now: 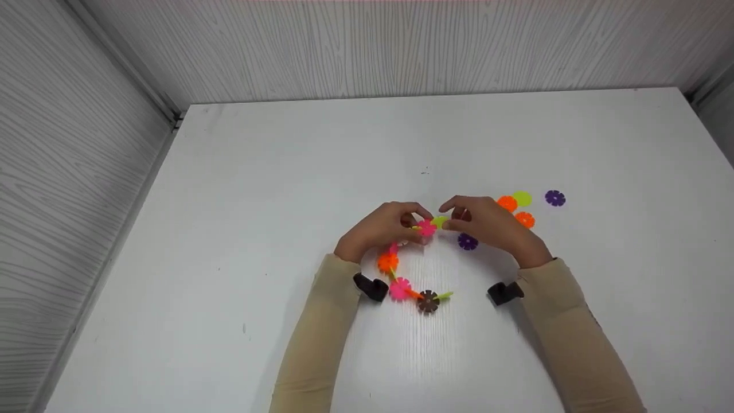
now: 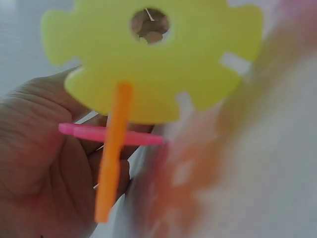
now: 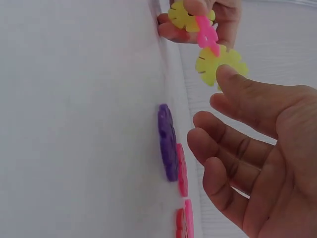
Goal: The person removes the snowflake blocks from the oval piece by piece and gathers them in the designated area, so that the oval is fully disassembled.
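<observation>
My left hand [image 1: 385, 226] pinches a chain of interlocking slotted plastic discs between thumb and fingers, close to its upper end. There a pink disc [image 1: 426, 228] joins a yellow-green end disc [image 1: 439, 221]. From that hand the chain curves down through an orange disc [image 1: 387, 262] to a brown disc [image 1: 428, 302]. A large yellow disc [image 2: 109, 44] with an orange disc [image 2: 110, 173] fills the left wrist view. The right hand [image 1: 487, 223] has its thumb at the end disc [image 3: 205, 62]; its index finger is apart from it, other fingers loosely bent.
Beneath the right hand lies a purple disc [image 1: 468, 241]. Beyond it are an orange disc [image 1: 507, 203], another orange disc [image 1: 524, 219], a yellow-green disc [image 1: 522, 198] and a second purple disc [image 1: 555, 198]. Panels [image 1: 344, 51] stand behind the white table [image 1: 258, 172].
</observation>
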The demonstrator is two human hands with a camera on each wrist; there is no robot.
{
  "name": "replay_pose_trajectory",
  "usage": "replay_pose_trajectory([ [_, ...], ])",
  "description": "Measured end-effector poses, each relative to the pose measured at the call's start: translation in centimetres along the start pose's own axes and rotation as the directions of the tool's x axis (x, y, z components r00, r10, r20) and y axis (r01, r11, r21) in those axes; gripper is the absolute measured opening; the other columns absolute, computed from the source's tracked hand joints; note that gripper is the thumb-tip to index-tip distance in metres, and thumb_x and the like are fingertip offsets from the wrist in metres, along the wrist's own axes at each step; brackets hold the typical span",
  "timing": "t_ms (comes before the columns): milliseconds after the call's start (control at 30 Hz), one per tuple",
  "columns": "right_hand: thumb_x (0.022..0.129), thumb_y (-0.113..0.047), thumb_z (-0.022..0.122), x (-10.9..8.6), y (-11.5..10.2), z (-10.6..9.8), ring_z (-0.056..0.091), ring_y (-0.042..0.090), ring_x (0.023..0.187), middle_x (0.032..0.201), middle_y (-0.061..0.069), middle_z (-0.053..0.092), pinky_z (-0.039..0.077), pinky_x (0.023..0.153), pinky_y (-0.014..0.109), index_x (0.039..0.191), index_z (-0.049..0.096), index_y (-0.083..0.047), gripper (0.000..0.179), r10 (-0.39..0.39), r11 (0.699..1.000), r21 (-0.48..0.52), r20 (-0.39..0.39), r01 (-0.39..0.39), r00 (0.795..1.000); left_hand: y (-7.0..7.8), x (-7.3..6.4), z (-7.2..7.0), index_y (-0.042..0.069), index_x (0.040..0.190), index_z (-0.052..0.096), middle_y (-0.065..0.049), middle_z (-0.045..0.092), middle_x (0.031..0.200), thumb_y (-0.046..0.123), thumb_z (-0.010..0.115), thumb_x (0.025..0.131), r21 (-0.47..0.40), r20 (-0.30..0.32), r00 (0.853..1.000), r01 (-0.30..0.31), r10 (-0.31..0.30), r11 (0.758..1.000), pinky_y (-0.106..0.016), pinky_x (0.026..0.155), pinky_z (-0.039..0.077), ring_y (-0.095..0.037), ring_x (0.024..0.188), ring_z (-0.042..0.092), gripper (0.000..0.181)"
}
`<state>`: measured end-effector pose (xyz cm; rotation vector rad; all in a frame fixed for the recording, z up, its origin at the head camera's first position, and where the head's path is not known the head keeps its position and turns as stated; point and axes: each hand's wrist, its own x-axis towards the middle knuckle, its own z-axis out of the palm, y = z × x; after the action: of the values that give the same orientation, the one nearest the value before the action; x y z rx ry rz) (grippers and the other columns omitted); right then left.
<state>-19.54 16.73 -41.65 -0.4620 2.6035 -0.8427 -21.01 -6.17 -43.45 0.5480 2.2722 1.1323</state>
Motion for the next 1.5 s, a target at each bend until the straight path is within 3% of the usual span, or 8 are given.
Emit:
replay_pose_trajectory([
  [267, 0.094, -0.023, 0.063, 0.19, -0.89, 0.96, 0.057, 0.021, 0.08, 0.096, 0.008, 0.067, 0.054, 0.077, 0.035, 0.108, 0.068, -0.01, 0.019, -0.063, 0.998, -0.033, -0.01, 0.062, 0.998, -0.05, 0.04, 0.18, 0.024, 0.117, 0.066, -0.001, 0.064, 0.093, 0.027, 0.074, 0.085, -0.005, 0.006, 1.0, -0.005, 0.005, 1.0, -0.023, 0.073, 0.045, -0.014, 0.082, 0.054, 0.033],
  [533, 0.091, -0.018, 0.066, 0.13, -0.92, 1.16, 0.056, 0.02, 0.078, 0.091, 0.006, 0.069, 0.053, 0.076, 0.034, 0.1, 0.071, -0.01, 0.013, -0.125, 0.992, -0.038, -0.049, 0.123, 0.991, -0.23, 0.06, 0.24, 0.023, 0.115, 0.067, 0.001, 0.061, 0.084, 0.023, 0.074, 0.085, -0.004, 0.009, 0.999, -0.049, 0.049, 0.999, -0.022, 0.069, 0.041, -0.012, 0.075, 0.051, 0.03],
  [867, 0.091, -0.014, 0.066, -0.08, -0.69, 0.84, 0.059, 0.019, 0.079, 0.098, 0.009, 0.072, 0.055, 0.08, 0.038, 0.105, 0.073, -0.007, 0.018, -0.142, 0.99, -0.025, -0.032, 0.141, 0.989, -0.11, 0.0, 0.18, 0.022, 0.118, 0.067, 0.0, 0.06, 0.088, 0.023, 0.071, 0.088, -0.002, 0.032, 0.999, -0.021, 0.021, 1.0, -0.022, 0.07, 0.042, -0.013, 0.078, 0.049, 0.03],
  [1100, 0.091, -0.014, 0.066, -0.2, -0.6, 0.53, 0.053, 0.017, 0.072, 0.09, 0.006, 0.07, 0.051, 0.071, 0.028, 0.106, 0.074, -0.008, 0.018, -0.159, 0.987, -0.038, -0.02, 0.159, 0.987, -0.16, 0.1, 0.25, 0.022, 0.12, 0.067, 0.0, 0.06, 0.091, 0.022, 0.069, 0.089, -0.013, 0.04, 0.999, -0.017, 0.018, 1.0, -0.023, 0.07, 0.042, -0.014, 0.08, 0.049, 0.03],
  [1500, 0.09, -0.011, 0.066, -0.31, -0.21, 0.36, 0.05, 0.016, 0.069, 0.08, 0.004, 0.064, 0.045, 0.065, 0.024, 0.105, 0.075, -0.008, 0.017, -0.204, 0.978, -0.03, 0.008, 0.204, 0.979, -0.09, -0.03, 0.33, 0.022, 0.12, 0.067, 0.002, 0.06, 0.09, 0.023, 0.069, 0.089, -0.009, 0.064, 0.998, -0.012, 0.013, 1.0, -0.022, 0.069, 0.04, -0.012, 0.078, 0.048, 0.031],
])
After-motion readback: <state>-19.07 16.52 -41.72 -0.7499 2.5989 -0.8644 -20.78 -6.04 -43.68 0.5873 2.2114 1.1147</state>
